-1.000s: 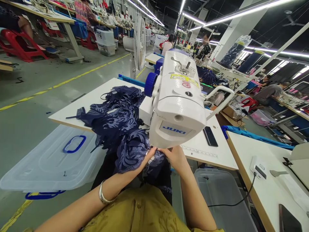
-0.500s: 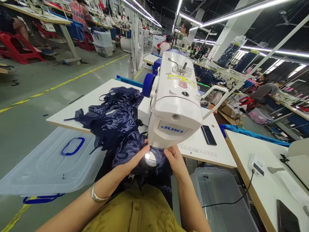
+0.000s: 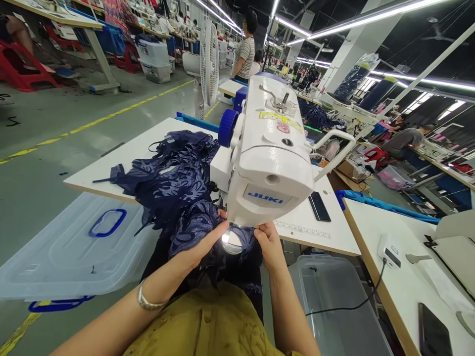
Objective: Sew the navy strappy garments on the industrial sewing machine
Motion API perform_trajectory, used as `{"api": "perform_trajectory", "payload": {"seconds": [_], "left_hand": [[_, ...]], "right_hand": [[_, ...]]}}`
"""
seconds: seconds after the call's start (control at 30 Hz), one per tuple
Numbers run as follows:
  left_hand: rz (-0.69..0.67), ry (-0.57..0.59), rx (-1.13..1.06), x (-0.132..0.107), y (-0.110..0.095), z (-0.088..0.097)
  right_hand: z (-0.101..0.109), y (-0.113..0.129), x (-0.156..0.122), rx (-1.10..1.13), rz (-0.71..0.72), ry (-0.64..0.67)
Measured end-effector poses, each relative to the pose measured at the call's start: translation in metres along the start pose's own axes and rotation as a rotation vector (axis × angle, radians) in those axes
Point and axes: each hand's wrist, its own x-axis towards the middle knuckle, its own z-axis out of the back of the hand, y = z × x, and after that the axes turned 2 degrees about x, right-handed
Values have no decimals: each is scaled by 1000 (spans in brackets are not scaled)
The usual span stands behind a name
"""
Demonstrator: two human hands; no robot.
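Observation:
A white JUKI sewing machine (image 3: 270, 163) stands in front of me, its head hiding the needle area. Navy lace fabric (image 3: 195, 222) lies under that head and hangs over the table edge towards my lap. My left hand (image 3: 210, 240) is closed on the lace at the left of the machine head, thumb near the needle area. On the right, my right hand (image 3: 269, 241) pinches the lace's edge between thumb and fingers. Between the hands, a round shiny disc (image 3: 232, 241) reflects light. A heap of navy lace pieces (image 3: 174, 170) lies left of the machine.
A lidded clear bin (image 3: 81, 247) stands at the left, an open clear bin (image 3: 334, 301) at the right. One phone (image 3: 319, 206) lies on the machine table (image 3: 89, 170); another phone (image 3: 434, 329) is on the right-hand table. A fan (image 3: 210, 62) and a standing person (image 3: 245, 52) are beyond.
The person in a striped top in the background has moved left. My hands keep their hold on the lace with barely any shift; the whole view has moved slightly.

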Motion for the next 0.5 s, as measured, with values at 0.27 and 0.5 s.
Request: {"api": "perform_trajectory", "payload": {"seconds": [0.27, 0.5], "left_hand": [[-77, -36, -1, -4, -11, -4], [-90, -105, 185, -7, -28, -6]], "right_hand": [[2, -2, 1, 6, 1, -17], [2, -1, 2, 0, 1, -29]]}}
